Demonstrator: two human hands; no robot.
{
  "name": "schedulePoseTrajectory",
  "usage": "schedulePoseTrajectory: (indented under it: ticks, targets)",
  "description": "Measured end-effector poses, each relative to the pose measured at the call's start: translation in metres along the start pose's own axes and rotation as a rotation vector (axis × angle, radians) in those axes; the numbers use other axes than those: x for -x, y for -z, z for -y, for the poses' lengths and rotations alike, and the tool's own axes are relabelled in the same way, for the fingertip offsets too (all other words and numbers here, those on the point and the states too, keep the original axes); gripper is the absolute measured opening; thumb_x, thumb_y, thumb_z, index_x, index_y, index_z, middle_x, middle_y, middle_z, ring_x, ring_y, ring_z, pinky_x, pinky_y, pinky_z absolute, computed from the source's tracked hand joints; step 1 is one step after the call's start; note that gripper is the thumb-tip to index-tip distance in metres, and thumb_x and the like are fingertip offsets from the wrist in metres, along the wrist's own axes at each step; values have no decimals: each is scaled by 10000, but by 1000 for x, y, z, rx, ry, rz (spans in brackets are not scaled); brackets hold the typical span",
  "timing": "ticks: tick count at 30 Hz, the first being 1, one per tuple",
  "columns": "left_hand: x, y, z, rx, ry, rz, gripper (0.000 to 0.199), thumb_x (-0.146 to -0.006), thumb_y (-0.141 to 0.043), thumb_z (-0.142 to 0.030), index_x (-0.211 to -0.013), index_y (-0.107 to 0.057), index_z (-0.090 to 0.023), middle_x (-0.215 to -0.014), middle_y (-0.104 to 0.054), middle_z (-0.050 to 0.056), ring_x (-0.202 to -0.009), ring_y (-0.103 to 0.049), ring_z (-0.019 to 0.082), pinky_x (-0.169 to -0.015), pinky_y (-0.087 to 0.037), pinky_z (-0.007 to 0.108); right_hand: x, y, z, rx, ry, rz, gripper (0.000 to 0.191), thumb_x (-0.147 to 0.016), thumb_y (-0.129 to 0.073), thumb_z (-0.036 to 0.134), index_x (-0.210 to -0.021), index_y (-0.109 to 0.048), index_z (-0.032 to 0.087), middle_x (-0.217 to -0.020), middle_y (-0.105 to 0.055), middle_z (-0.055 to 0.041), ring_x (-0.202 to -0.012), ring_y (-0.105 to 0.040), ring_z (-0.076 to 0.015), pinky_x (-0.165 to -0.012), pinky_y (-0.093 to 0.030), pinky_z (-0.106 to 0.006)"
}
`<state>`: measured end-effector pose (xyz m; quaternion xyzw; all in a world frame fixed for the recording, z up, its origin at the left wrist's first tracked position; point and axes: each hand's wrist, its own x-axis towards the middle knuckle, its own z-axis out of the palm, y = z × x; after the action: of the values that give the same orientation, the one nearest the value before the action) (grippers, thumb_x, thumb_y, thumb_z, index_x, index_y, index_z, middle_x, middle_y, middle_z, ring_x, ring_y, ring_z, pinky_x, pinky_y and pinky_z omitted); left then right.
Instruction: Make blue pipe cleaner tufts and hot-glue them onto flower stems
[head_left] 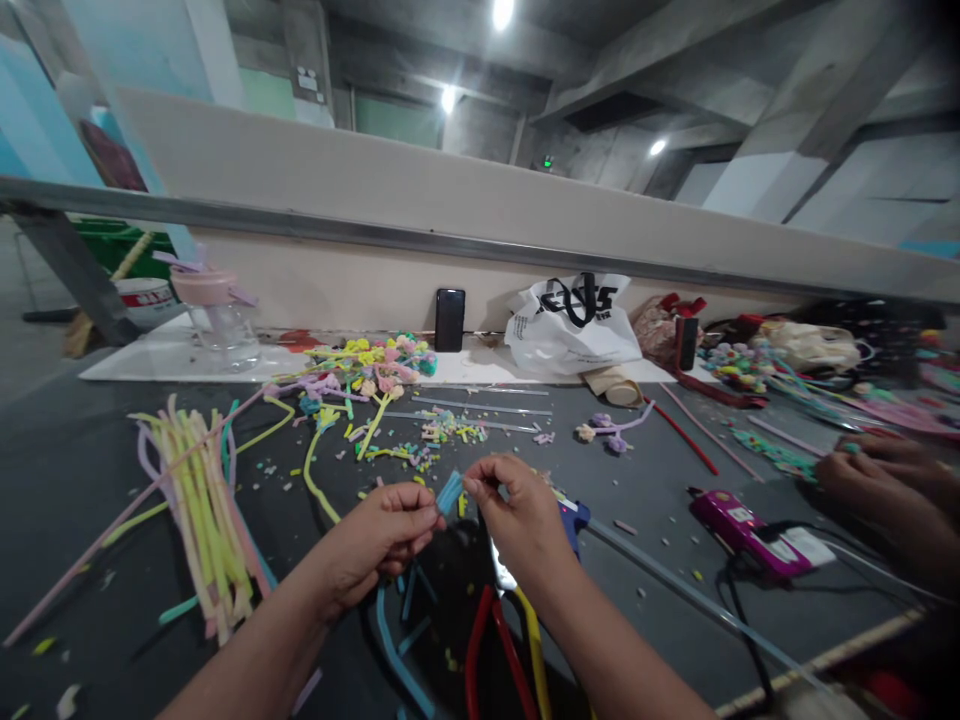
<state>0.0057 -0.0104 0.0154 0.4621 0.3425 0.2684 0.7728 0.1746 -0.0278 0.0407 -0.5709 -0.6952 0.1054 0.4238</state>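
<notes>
- Dark grey tabletop [637,480] under the fingers, littered with tiny multicoloured fuzzy offcuts [454,428]; grey concrete ceiling [555,50] way beyond.
- Small bundle of short blue fuzzy stems [450,493] sits between both hands' fingers, long axis slanting, upper end pointing up-right.
- Left hand [386,535]: thumb and fingers clamped on its lower end. Right hand [521,510]: fingertips close together by the upper end, can't tell if gripping.
- Past the left fingers, a see-through pink-lidded cup [217,320]; past the right, a white plastic bag with black lettering [570,335], contents hidden.
</notes>
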Motion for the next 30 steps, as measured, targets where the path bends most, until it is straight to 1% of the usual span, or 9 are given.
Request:
schedulePoseTrajectory:
  ticks: [9, 18, 26, 30]
  targets:
    - [1, 1, 1, -17, -18, 11, 214, -762, -596, -355, -712, -532, -157, -502, -379, -80, -390, -130, 23, -367, -49, 173, 2, 0, -1, 64, 40, 2, 105, -741, -558, 114, -678, -585, 194, -663, -600, -5, -655, -547, -156, -615, -378, -254]
    - [1, 0, 0, -45, -7, -7, 226, -756, -595, -375, -706, -534, -163, -500, -385, -76, -385, -152, 29, -361, -56, 173, 2, -1, -2, 33, 40, 20, 107, -725, -548, 95, -687, -575, 192, -670, -586, -8, -661, -540, -156, -614, -391, -253]
    - [1, -1, 1, -73, -9, -8, 198, -773, -578, -350, -721, -547, -161, -489, -377, -79, -376, -167, 28, -357, -67, 176, 4, -3, -2, 18, -19, 38, 88, -731, -528, 123, -683, -567, 185, -663, -569, -7, -657, -537, -156, -608, -394, -256]
    - [1, 0, 3, -80, 3, -10, 191, -779, -571, -343, -725, -546, -161, -490, -380, -78, -374, -168, 26, -354, -73, 174, 4, -3, -1, -9, -121, 32, 57, -706, -540, 135, -682, -561, 182, -656, -563, -3, -634, -530, -153, -594, -401, -257]
